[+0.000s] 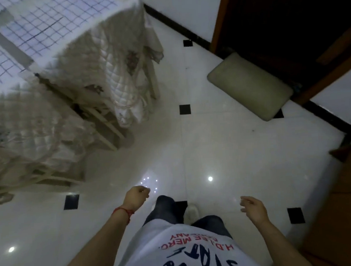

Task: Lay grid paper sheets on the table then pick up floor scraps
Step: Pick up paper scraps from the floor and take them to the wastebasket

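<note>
Blurring hides the table point(45, 65) and grid paper sheets point(42, 27), left hand point(136, 196) curled, contents unclear, right hand point(254, 208) open, empty, cushion point(250, 85) by doorway

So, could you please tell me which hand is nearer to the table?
Left. The left hand hangs over the floor just below the table corner; the right hand is farther off, toward the wooden door side.

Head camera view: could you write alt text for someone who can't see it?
A person stands on a glossy white tiled floor, looking down, left hand loosely curled and right hand open, both empty. Upper left, blue-lined grid paper sheets lie on a table draped in a cream quilted cloth. A grey-green cushion lies by a dark doorway.
</note>
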